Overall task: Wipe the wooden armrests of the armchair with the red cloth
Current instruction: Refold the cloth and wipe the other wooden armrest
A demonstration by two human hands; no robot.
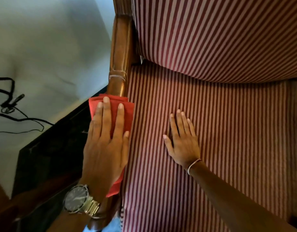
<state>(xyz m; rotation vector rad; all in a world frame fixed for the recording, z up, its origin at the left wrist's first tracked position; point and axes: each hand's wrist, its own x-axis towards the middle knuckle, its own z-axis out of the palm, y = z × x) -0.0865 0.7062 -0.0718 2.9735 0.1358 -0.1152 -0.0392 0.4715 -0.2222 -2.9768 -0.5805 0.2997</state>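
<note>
- The folded red cloth [126,114] lies draped over the one visible glossy brown wooden armrest [120,52], at the striped seat's left edge.
- The left hand [106,148], wearing a metal wristwatch [77,200], presses it down, fingers [121,118] spread flat.
- The right hand [182,141] rests open, palm down, on the red-and-pink striped seat cushion [228,148].

Armrest [121,47] bare beyond red cloth [126,113].

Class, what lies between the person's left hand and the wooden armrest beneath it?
The red cloth, pressed flat under the left hand onto the armrest, in the head view.
</note>
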